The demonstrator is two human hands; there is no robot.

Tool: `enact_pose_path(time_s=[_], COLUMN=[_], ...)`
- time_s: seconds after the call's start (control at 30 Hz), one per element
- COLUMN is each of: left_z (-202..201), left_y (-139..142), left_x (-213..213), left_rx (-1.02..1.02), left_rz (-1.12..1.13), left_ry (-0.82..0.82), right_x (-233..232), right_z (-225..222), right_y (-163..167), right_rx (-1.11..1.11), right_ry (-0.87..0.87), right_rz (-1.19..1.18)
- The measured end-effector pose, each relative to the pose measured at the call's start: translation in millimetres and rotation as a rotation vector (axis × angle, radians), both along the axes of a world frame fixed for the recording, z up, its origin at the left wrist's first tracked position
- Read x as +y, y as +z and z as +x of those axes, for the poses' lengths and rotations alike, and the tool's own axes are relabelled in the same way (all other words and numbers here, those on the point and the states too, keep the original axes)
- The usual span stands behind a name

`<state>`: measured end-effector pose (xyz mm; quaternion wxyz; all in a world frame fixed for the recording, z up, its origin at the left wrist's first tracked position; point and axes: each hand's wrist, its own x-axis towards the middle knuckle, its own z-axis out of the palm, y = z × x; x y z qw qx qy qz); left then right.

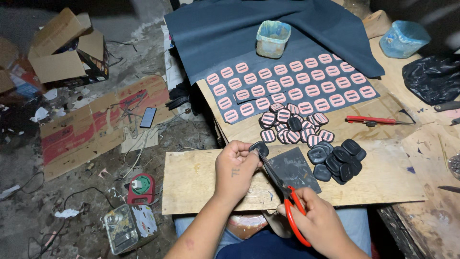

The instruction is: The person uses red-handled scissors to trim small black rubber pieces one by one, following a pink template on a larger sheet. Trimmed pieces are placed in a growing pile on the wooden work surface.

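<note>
Near the lower centre of the frame, the left hand pinches a small dark rounded leather-like piece between thumb and fingers, while the right hand, lower right of centre, grips red-handled scissors whose blades angle up-left to meet that piece. The fingertips sit just beside the blades, so a slip could likely nick skin or cut the piece crooked. Both forearms rise from the bottom edge over a plywood board.
</note>
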<state>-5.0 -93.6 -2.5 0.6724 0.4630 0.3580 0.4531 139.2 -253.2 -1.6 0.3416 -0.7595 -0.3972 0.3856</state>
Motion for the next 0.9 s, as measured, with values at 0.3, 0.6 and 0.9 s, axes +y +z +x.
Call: enact_pose_path(time_s=[0.3, 0.6, 0.9], left_z=[-2.9, -6.0, -5.9], left_y=[5.6, 1.9, -2.6], left_x=[0.3, 3.2, 7.9], left_rx=[0.065, 0.122, 0.121], left_rz=[-0.07, -0.04, -0.076], left_ry=[-0.015, -0.03, -0.002], right_x=[3.6, 4.4, 2.6], right_z=[0.7, 0.5, 6.9], right_y=[10.5, 13.9, 10.5], right_rx=[-0.018, 0.051, -0.184], right_ry=[0.006, -0.007, 0.074], right_rz=[0.0, 0.004, 0.099])
